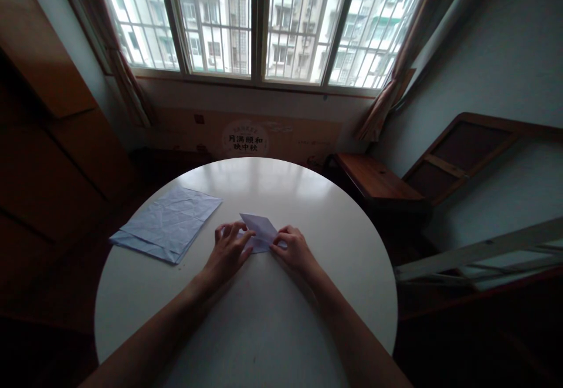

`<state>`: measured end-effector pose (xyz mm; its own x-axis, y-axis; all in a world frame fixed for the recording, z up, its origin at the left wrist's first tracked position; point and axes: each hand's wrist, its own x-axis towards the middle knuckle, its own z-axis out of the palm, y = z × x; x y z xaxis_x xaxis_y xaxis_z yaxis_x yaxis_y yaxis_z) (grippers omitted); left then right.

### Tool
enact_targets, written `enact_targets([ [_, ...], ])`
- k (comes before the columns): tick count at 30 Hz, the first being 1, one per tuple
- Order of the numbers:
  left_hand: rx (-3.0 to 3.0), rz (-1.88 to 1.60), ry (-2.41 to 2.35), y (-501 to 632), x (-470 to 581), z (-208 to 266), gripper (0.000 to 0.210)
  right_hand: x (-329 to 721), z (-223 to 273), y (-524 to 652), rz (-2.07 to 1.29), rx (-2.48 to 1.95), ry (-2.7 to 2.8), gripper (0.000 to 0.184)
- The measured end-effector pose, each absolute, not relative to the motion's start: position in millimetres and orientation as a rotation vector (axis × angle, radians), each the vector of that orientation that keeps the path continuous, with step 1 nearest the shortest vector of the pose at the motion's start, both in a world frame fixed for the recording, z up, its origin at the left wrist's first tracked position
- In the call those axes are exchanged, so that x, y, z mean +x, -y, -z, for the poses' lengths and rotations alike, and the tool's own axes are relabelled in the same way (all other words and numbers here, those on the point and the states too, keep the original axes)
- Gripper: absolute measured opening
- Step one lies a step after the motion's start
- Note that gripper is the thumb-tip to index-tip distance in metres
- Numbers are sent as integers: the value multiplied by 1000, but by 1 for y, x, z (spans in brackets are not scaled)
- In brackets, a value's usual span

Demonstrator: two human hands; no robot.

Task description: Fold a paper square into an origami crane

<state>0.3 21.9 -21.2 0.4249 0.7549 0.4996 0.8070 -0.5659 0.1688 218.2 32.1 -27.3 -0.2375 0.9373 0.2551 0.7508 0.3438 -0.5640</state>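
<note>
A small folded sheet of pale paper (263,227) is between my two hands near the middle of the round white table (264,317). One pointed flap of it stands up at the back. My left hand (229,247) is at its left end, fingers bent and closed on the edge. At the right end, my right hand (293,246) pinches the paper between thumb and fingers. Parts of the paper are hidden under the fingers of both hands.
A stack of creased, pale bluish paper sheets (169,224) lies at the table's left edge. Beyond the table stand a brown wooden bench (380,177) on the right and a printed cardboard panel (285,133) below the barred window (264,24).
</note>
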Motion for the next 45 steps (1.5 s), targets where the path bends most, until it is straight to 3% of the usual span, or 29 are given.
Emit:
enact_targets([
  [5, -2655, 740, 1455, -25, 0, 18, 10, 216, 24, -31, -429, -1535, 2058, 18],
  [11, -2882, 637, 1239, -22, 6, 18, 20, 216, 22, -30, -410, -1595, 2048, 25],
  [17, -2883, 660, 1280, -20, 3, 17, 26, 214, 19, -29, -431, -1638, 2011, 56],
  [28, -3010, 679, 1199, -24, -2, 22, 24, 215, 18, -29, -438, -1719, 1872, 18],
  [37, -2998, 639, 1155, -21, -1, 14, 24, 214, 14, -27, -325, -1739, 1927, 10],
  [45, -2886, 619, 1233, -23, -4, 16, 27, 213, 14, -25, -447, -1658, 1975, 11],
])
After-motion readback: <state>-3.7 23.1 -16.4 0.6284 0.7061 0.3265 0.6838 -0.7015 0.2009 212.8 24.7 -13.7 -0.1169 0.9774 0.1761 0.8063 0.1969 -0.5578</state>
